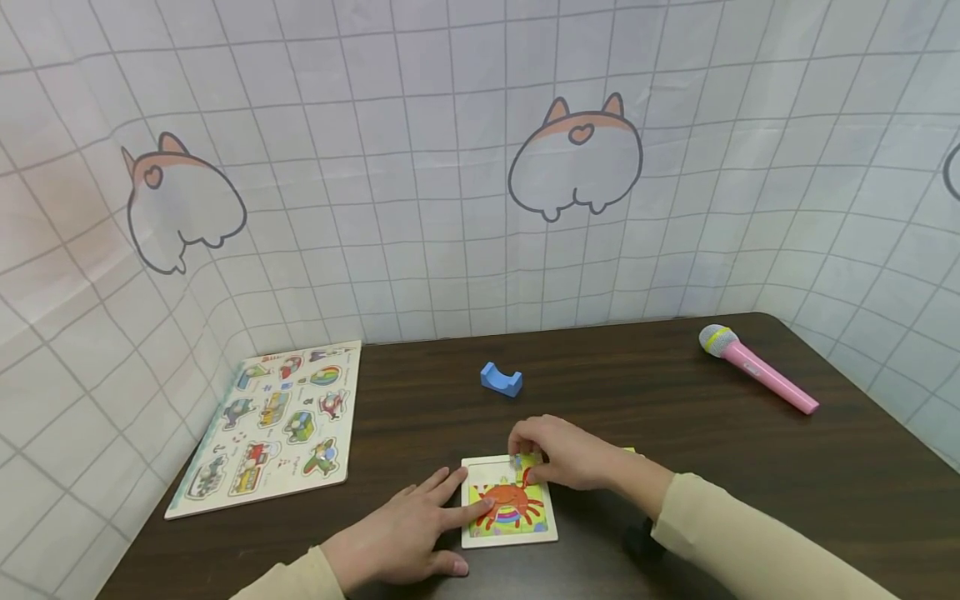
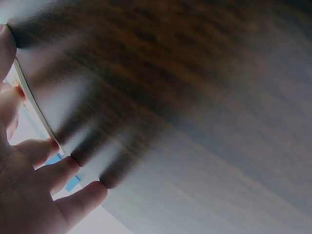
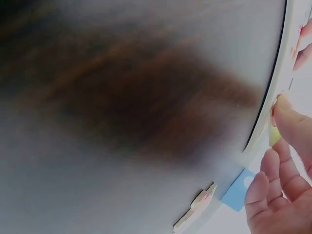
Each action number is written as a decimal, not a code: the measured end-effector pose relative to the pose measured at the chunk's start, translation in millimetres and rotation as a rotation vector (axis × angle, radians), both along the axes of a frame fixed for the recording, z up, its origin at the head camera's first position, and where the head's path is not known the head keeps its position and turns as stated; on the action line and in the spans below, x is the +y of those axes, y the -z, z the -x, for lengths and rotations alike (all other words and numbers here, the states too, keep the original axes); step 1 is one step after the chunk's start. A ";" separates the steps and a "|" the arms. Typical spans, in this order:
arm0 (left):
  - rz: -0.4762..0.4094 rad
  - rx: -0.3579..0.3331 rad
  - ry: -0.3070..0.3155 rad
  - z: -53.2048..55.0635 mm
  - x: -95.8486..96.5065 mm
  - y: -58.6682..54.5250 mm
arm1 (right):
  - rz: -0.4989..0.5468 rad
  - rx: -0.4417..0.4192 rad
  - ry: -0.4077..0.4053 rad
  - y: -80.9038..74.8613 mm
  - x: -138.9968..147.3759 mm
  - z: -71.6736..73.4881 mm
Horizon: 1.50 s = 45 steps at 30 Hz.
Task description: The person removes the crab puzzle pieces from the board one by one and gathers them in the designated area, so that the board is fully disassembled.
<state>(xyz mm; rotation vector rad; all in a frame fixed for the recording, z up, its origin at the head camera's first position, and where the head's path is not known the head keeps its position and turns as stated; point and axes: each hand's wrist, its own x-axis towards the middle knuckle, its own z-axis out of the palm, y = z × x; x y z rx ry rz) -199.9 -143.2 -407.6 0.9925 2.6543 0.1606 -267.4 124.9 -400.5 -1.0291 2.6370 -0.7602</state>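
A small square jigsaw puzzle (image 1: pixel 508 521) with a red crab picture lies in its pale frame on the table. Across its left side reaches my left hand (image 1: pixel 408 529), fingers spread, the index fingertip touching the crab. My right hand (image 1: pixel 566 454) is at the upper right corner, pinching a yellow puzzle piece (image 3: pixel 274 134) between thumb and fingers; most of that piece is hidden. A bare pale strip of the frame shows at its upper left. In the left wrist view, the other left fingertips (image 2: pixel 101 187) rest on the tabletop.
A large picture board (image 1: pixel 292 425) with vehicles and toys lies at the left. Beyond the puzzle sits a blue curved block (image 1: pixel 501 380). A pink toy microphone (image 1: pixel 757 367) lies far right. Something yellow (image 1: pixel 630 450) peeks from behind my right forearm. A loose jigsaw piece (image 3: pixel 197 207) shows in the right wrist view.
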 end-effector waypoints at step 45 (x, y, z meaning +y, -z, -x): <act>-0.009 0.007 -0.024 -4.8 1.9 -4.2 | 0.080 -0.098 0.304 -0.6 187.2 4.7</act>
